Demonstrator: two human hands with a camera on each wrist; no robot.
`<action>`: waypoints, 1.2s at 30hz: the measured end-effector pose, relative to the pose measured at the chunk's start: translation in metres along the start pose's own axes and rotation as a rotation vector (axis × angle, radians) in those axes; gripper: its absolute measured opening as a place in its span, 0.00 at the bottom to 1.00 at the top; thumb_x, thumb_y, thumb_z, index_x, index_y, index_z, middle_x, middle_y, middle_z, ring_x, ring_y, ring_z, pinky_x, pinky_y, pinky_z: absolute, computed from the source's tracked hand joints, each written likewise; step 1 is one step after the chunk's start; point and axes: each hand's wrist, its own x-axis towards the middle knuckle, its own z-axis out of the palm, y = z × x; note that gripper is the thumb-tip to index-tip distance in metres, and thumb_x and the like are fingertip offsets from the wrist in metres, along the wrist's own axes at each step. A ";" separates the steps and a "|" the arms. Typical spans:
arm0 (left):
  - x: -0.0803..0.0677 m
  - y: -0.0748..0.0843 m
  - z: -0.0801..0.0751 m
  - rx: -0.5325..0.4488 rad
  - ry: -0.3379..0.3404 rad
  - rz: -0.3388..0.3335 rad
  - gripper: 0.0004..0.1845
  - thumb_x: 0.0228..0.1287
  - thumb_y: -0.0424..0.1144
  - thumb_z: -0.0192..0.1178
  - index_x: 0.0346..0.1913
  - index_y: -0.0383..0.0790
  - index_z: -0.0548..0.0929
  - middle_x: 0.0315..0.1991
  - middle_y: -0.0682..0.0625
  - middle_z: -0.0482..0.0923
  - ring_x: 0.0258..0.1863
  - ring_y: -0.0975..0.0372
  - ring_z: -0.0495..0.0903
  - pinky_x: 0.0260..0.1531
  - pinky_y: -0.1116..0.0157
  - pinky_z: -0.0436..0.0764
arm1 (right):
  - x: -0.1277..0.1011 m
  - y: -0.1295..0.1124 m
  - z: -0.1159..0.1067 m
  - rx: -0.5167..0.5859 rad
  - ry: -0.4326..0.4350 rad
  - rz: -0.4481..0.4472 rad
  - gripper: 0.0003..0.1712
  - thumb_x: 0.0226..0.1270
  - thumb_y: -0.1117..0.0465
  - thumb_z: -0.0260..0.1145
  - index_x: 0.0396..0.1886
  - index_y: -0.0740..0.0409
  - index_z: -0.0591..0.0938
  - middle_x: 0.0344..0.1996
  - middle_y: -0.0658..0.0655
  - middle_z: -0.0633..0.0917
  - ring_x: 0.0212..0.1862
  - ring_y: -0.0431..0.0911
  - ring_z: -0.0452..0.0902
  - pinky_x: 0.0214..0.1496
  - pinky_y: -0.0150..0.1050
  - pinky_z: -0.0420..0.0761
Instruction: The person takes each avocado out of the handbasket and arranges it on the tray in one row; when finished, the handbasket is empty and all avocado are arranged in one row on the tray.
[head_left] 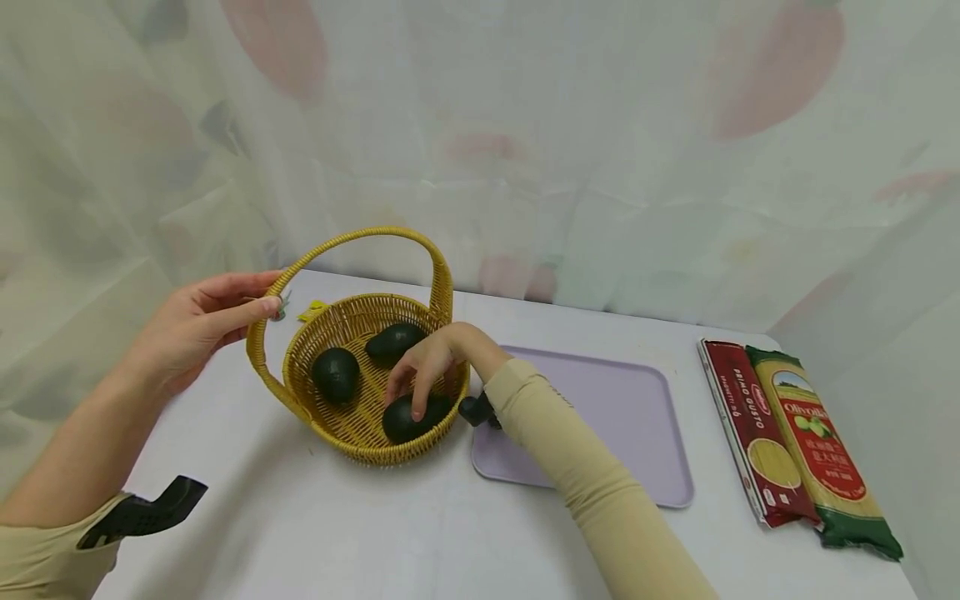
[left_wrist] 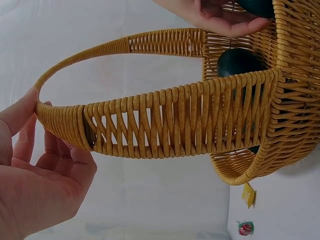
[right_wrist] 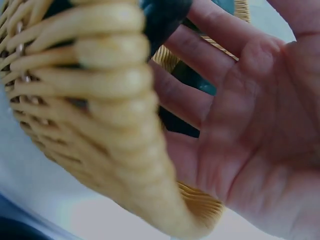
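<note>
A yellow wicker basket (head_left: 375,452) stands on the white table, tilted a little in the head view, with three dark green avocados inside. One avocado (head_left: 335,375) lies at the left and another avocado (head_left: 393,342) at the back. My left hand (head_left: 198,323) pinches the arched handle (left_wrist: 150,125) between thumb and fingers. Inside the basket's right side, my right hand (head_left: 433,360) grips the front-right avocado (head_left: 405,423) from above. The near rim partly hides those fingers (right_wrist: 182,95) in the right wrist view.
To the right of the basket lies a lilac tray (head_left: 615,417), partly under my right forearm. Further right are a red spaghetti pack (head_left: 761,433) and a green-and-yellow pasta bag (head_left: 813,442). A small yellow item (left_wrist: 248,195) and a small red-green item (left_wrist: 245,228) lie behind the basket.
</note>
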 end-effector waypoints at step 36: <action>0.003 -0.003 -0.003 -0.024 0.008 0.002 0.17 0.68 0.24 0.56 0.54 0.44 0.85 0.39 0.53 0.84 0.37 0.64 0.82 0.37 0.74 0.79 | -0.097 0.033 0.019 0.157 0.391 -0.347 0.30 0.60 0.57 0.73 0.62 0.46 0.75 0.56 0.51 0.78 0.53 0.50 0.75 0.40 0.47 0.82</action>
